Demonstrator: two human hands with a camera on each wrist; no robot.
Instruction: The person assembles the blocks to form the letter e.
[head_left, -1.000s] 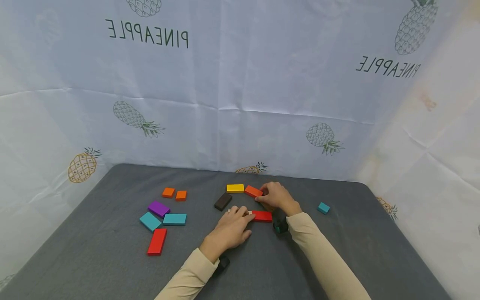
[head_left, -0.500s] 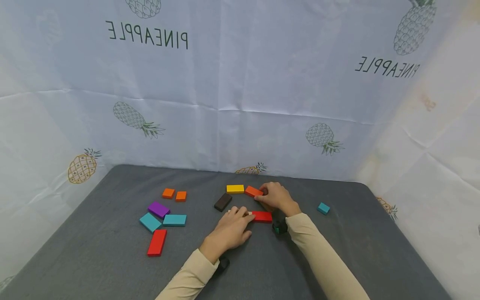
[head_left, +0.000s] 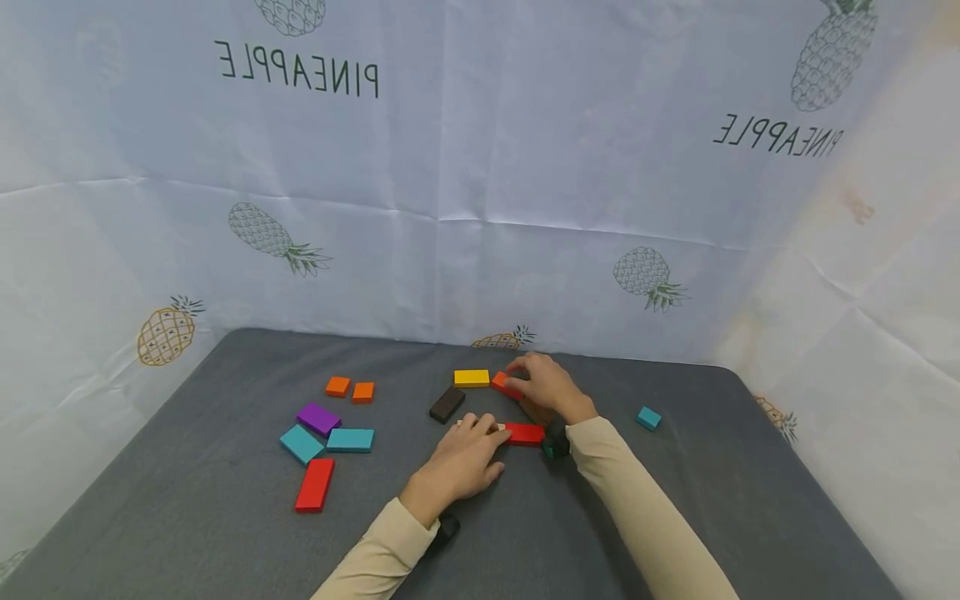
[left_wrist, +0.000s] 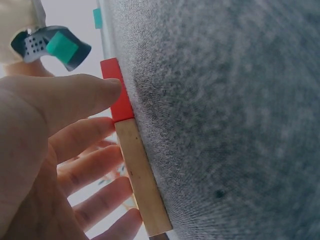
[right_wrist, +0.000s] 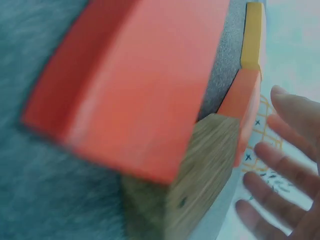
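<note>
Flat blocks lie on the grey cloth in a rough ring. My left hand (head_left: 459, 462) rests its fingertips on a pale wooden block (left_wrist: 143, 177), thumb near the red block (head_left: 525, 434) that lies end to end with it. Loose, parted fingers of my right hand (head_left: 551, 387) hover by the orange-red block (head_left: 502, 383), holding nothing. In the right wrist view a brown wooden block (right_wrist: 207, 160) sits between the red and orange-red blocks; the hand partly hides it in the head view. A yellow block (head_left: 471, 379) and a dark brown block (head_left: 447, 404) complete the ring's far-left side.
Left on the table lie orange squares (head_left: 337, 387), a purple block (head_left: 318, 419), a teal block (head_left: 350, 440), another teal block (head_left: 302, 444) and a red block (head_left: 314, 485). A small teal block (head_left: 648, 418) lies right. A pineapple-print curtain (head_left: 390, 267) hangs behind.
My right fingers have let go of the orange-red block and risen slightly, moving a little left over it. The left hand stays where it was on the pale block.
</note>
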